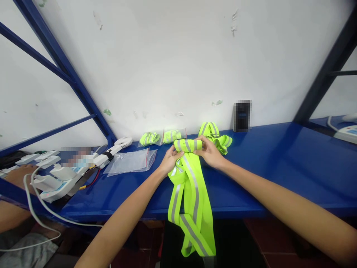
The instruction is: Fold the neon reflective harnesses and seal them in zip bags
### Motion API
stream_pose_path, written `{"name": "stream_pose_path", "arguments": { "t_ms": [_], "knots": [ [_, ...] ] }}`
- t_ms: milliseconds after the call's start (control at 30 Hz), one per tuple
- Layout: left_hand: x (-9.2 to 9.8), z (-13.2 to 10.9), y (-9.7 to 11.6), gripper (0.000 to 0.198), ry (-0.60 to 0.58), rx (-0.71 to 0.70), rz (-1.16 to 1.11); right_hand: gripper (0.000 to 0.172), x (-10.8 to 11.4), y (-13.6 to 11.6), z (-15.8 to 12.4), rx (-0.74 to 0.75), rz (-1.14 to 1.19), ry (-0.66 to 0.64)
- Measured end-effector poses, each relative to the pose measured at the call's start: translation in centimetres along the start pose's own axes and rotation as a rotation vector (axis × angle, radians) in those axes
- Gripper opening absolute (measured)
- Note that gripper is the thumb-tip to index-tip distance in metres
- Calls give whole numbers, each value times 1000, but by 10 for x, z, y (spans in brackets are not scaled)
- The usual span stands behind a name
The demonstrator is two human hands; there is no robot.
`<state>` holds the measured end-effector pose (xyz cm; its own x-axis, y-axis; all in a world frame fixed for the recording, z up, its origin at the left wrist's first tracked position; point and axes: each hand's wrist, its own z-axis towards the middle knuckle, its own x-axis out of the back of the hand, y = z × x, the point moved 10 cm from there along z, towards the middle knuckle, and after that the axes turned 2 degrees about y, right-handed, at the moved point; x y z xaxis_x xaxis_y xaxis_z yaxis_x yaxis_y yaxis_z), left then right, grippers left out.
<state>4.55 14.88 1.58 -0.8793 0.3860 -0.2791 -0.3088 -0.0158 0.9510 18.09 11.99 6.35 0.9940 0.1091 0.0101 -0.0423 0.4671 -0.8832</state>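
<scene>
A neon yellow reflective strap (195, 182) with grey stripes is partly rolled up, and both hands grip the roll at its ends. My left hand (170, 160) closes on the left end, thumb in front. My right hand (210, 152) pinches the right end. From the roll the loose lengths hang down over the table's front edge in overlapping loops. Behind the right hand lies another loosely bundled neon strap (214, 136). Two clear bags, each with a rolled neon strap (150, 138), rest against the wall to the left.
Empty zip bags (128, 162) lie left on the blue table (251, 178). Nearby are a white handheld fan (122, 142), a power strip with plugs (58, 182) and hanging white cables. A dark box (241, 116) stands at the wall. Another person's arm (21, 178) shows at far left.
</scene>
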Motion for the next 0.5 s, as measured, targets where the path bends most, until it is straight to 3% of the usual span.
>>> {"name": "stream_pose_path", "arguments": {
  "t_ms": [100, 200, 300, 400, 500],
  "knots": [
    [0, -1, -3, 55, 26, 24, -1, 24, 0, -7, -1, 97, -98, -1],
    [0, -4, -4, 54, 38, 53, 2, 33, -1, -16, -4, 157, -159, -12],
    [-7, -8, -1, 54, -23, 73, -9, 41, -7, -21, -5, 183, -180, -66],
    [-19, -11, 4, 51, -121, 74, -102, 38, -8, -21, -5, 180, -181, -82],
    [-23, -11, 6, 49, -138, 70, -173, 38, -8, -18, -4, 172, -162, -84]
  ]
}}
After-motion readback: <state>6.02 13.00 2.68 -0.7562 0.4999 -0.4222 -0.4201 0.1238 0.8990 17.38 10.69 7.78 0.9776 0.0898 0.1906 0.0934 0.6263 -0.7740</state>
